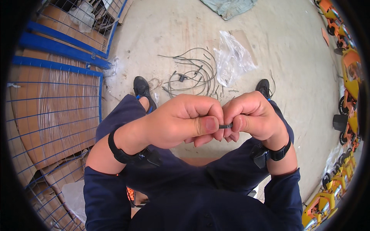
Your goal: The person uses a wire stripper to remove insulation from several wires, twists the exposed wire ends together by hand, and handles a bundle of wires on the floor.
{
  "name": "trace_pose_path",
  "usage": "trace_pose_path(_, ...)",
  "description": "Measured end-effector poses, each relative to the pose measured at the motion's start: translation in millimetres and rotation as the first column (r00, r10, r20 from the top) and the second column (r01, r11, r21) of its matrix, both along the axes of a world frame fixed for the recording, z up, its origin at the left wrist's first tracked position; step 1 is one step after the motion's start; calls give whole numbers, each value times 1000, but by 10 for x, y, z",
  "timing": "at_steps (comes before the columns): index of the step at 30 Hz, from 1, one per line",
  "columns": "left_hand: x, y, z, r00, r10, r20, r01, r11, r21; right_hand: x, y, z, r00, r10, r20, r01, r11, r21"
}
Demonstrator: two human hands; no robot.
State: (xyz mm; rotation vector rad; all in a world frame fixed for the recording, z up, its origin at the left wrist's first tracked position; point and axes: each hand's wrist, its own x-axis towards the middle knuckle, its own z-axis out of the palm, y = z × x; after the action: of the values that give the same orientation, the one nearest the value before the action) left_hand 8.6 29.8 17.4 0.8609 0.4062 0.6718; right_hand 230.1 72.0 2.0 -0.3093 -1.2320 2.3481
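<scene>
Both of my hands meet in front of my lap, thumbs uppermost. Between them runs a short dark grey, cable-like piece (226, 126), and only a small stretch of it shows in the gap between the thumbs. My left hand (178, 118) pinches one end with thumb and curled fingers. On the other end, my right hand (255, 117) is closed in the same way. The fingers hide the rest of the piece, so its full length cannot be made out. Beyond my hands, loose dark cables (211, 79) lie in loops on the floor with several short cut pieces around them.
A clear plastic bag (230, 57) lies beside the cables, partly over flat cardboard (244, 43). A blue wire-mesh cage (101, 90) with large cartons (69, 131) stands at my left. Yellow and orange wheeled machines (350, 81) line the right side. A greenish sheet (227, 7) lies far ahead.
</scene>
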Motion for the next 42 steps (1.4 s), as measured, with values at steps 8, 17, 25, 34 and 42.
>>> trace_pose_path(8,26,-27,-34,999,31,-38,-27,995,96,63,-54,84,993,-56,99,46,994,99)
trace_pose_path(17,39,-43,-22,989,55,-138,-32,986,167,107,-66,147,980,-84,179,40,971,236)
trace_pose_path(25,70,-10,45,703,490,-515,99,649,754,54,-215,233,847,-435,306,67,658,750)
trace_pose_path(34,87,-78,169,748,413,-520,171,637,752,183,-232,190,873,-461,159,26,371,928)
trace_pose_path(42,106,-97,184,773,413,-481,145,622,769,190,-219,283,872,-481,95,39,263,964)
